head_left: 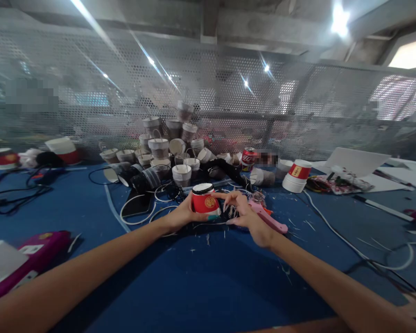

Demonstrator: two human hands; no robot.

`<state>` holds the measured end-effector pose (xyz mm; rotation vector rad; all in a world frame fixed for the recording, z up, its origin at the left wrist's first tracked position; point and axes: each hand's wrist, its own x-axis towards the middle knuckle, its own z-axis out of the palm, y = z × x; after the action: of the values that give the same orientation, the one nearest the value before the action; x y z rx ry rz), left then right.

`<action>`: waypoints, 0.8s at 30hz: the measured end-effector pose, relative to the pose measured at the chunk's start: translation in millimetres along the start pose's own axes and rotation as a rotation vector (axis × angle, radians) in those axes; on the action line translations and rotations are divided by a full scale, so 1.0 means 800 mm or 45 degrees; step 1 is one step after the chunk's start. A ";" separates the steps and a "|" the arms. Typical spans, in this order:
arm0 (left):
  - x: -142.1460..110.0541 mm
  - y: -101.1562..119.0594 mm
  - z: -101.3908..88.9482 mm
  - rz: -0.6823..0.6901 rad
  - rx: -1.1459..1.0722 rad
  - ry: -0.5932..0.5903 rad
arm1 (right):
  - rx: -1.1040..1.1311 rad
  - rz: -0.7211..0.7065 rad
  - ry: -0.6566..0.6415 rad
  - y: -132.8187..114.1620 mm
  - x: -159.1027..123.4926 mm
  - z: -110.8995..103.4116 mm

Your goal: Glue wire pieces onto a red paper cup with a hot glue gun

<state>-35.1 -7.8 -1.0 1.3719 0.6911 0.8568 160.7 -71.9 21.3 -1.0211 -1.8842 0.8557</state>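
Observation:
A red paper cup (204,200) with a gold emblem stands upside down on the blue table (208,277). My left hand (183,213) is wrapped round its left side and holds it. My right hand (244,212) reaches to the cup's upper right edge, with its fingertips pinched there. What the fingertips pinch is too small to make out. A pink tool (267,218) lies just right of my right hand. White cord (138,210) loops on the table left of the cup.
Several white cups with cord handles are piled at the back (173,148). A red can (248,158) and a stack of red-and-white cups (296,175) stand at the right. Purple tool (38,254) lies left. Cables cross both sides. Perforated metal screen (229,92) behind.

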 end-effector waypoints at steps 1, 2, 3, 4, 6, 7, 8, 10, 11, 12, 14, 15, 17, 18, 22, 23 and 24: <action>0.000 0.000 0.000 -0.003 -0.007 -0.004 | 0.064 0.000 0.010 -0.001 0.001 0.000; 0.000 0.000 0.000 -0.005 -0.012 -0.006 | 0.137 -0.012 0.010 -0.001 0.003 0.000; 0.000 0.000 0.000 -0.008 -0.015 -0.006 | 0.213 -0.028 0.007 -0.001 0.004 -0.001; 0.000 -0.001 -0.001 -0.014 -0.018 -0.002 | 0.285 -0.041 0.017 0.001 0.005 -0.002; 0.001 -0.001 -0.001 -0.038 -0.027 0.016 | 0.388 -0.067 0.101 0.007 0.006 -0.005; 0.001 -0.001 -0.001 -0.056 -0.034 0.031 | 0.403 -0.081 0.180 0.011 0.006 -0.007; 0.001 -0.002 -0.001 -0.074 -0.043 0.048 | 0.393 -0.101 0.281 0.015 0.005 -0.008; 0.002 -0.002 -0.002 -0.095 -0.056 0.079 | 0.325 -0.144 0.404 0.020 0.002 -0.010; 0.002 -0.002 -0.002 -0.095 -0.058 0.085 | 0.273 -0.160 0.389 0.020 0.001 -0.010; 0.002 -0.002 -0.002 -0.090 -0.055 0.087 | 0.210 -0.172 0.327 0.019 -0.001 -0.009; 0.002 -0.002 -0.001 -0.073 -0.043 0.081 | 0.069 -0.181 0.137 0.013 -0.004 -0.006; 0.002 -0.002 0.000 -0.069 -0.036 0.072 | -0.006 -0.176 0.050 0.008 -0.005 -0.004; 0.001 -0.001 0.002 -0.066 -0.019 0.045 | -0.133 -0.154 -0.066 0.001 -0.006 0.000; 0.001 -0.001 0.002 -0.065 -0.010 0.033 | -0.179 -0.136 -0.103 -0.002 -0.006 0.002; 0.001 -0.003 0.002 -0.050 0.018 0.029 | -0.240 -0.109 -0.132 -0.007 -0.006 0.004; 0.002 -0.004 0.001 -0.041 0.014 0.027 | -0.232 -0.111 -0.116 -0.006 -0.005 0.004; 0.002 -0.005 0.000 -0.029 0.005 0.021 | -0.217 -0.115 -0.092 -0.005 -0.005 0.003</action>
<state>-33.5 -6.5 -4.5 1.3595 0.7203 0.8494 158.4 -77.7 22.3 -1.0097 -2.0768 0.6972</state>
